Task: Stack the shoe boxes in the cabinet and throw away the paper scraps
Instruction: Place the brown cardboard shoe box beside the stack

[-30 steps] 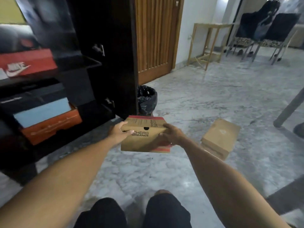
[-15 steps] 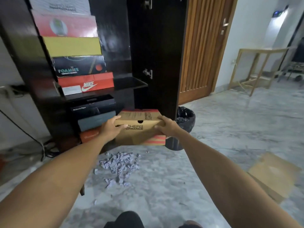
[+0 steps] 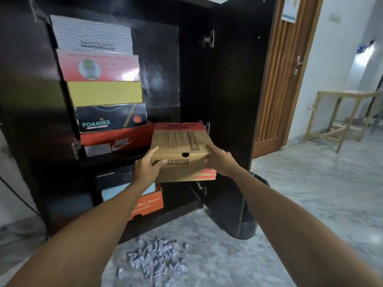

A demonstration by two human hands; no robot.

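Note:
I hold a brown Skechers shoe box [image 3: 178,146] with a red stripe at the cabinet's middle shelf, to the right of the stack. My left hand [image 3: 147,167] grips its near left corner and my right hand [image 3: 219,160] grips its near right corner. The dark cabinet [image 3: 223,90] stands open. On that shelf a stack of several boxes rises: a red Nike box [image 3: 116,141], a black Foamies box [image 3: 109,118], a yellow box [image 3: 105,93], a pink box [image 3: 97,65] and a grey Skechers box [image 3: 91,35]. Paper scraps [image 3: 157,259] lie heaped on the floor in front.
The lower shelf holds a black box [image 3: 114,177] over a light blue and orange box [image 3: 148,201]. A black bin [image 3: 249,222] stands partly hidden behind the open cabinet door [image 3: 234,121]. A wooden door [image 3: 281,79] and wooden frame table [image 3: 342,119] are to the right on a marble floor.
I have moved closer to the cabinet and lifted the brown box up and forward, from in front of the lower shelf to the middle shelf beside the Nike box.

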